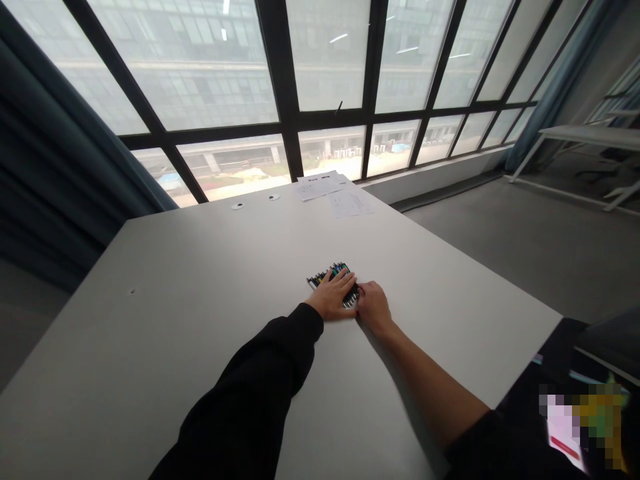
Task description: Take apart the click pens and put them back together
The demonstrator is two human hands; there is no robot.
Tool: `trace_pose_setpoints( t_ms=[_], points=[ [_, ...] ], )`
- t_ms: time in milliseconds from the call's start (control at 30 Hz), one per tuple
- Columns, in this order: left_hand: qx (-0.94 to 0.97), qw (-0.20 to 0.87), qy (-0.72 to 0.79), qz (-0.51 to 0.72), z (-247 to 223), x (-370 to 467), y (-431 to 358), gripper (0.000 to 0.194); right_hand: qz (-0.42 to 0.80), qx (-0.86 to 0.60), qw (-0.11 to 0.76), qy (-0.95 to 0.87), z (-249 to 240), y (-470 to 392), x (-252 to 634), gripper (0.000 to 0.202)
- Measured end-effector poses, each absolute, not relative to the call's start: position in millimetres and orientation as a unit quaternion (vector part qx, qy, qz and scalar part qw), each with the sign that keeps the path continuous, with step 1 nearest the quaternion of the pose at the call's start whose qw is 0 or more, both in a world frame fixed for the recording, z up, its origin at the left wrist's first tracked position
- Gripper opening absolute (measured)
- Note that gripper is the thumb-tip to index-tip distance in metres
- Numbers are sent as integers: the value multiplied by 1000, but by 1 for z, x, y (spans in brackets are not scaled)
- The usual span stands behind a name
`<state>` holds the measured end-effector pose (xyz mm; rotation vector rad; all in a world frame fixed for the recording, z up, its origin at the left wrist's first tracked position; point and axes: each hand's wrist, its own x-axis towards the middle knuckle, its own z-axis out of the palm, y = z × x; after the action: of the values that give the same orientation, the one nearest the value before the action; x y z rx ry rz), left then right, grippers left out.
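1. At the far left, a blue curtain (60, 153) hangs beside the white table (200, 287); two pale discs (237, 207) sit near its window edge.
2. The left hand (331, 298) lies palm down with its fingers spread across a row of pens. Even, light pressure seems best here: pressing hard could make the barrels roll or ride over one another.
3. The pens (351, 295) lie side by side on the table, partly under the left hand and between the two hands, mostly dark with touches of green, blue and yellow. Whether a case or tray lies beneath them is hidden.
4. Beyond the pens, printed papers (320, 187) overlap near the table's far end, well apart from the work.
5. The right hand (373, 308) is curled at the right side of the row; whether its fingertips pinch a pen or merely brace the edge cannot be told. Held steady there, it would serve as a stop while the left palm keeps the row flat.
6. At lower right, a pink-and-white item (563, 430) lies against something dark, possibly a bag; its contents are blurred out.
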<state>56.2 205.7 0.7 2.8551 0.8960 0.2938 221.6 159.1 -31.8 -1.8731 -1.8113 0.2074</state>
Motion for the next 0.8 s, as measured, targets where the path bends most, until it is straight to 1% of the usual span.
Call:
trace_pose_setpoints(
  t_ms=[367,567,800],
  points=[
    [943,77,306,104,3,8,150,90,112,-645,269,-706,-28,113,189,28],
    [938,82,320,109,1,-27,112,98,136,-593,272,-746,-25,83,165,25],
    [931,102,331,112,0,-73,81,101,162,-554,267,-772,-22,61,129,21]
  ],
)
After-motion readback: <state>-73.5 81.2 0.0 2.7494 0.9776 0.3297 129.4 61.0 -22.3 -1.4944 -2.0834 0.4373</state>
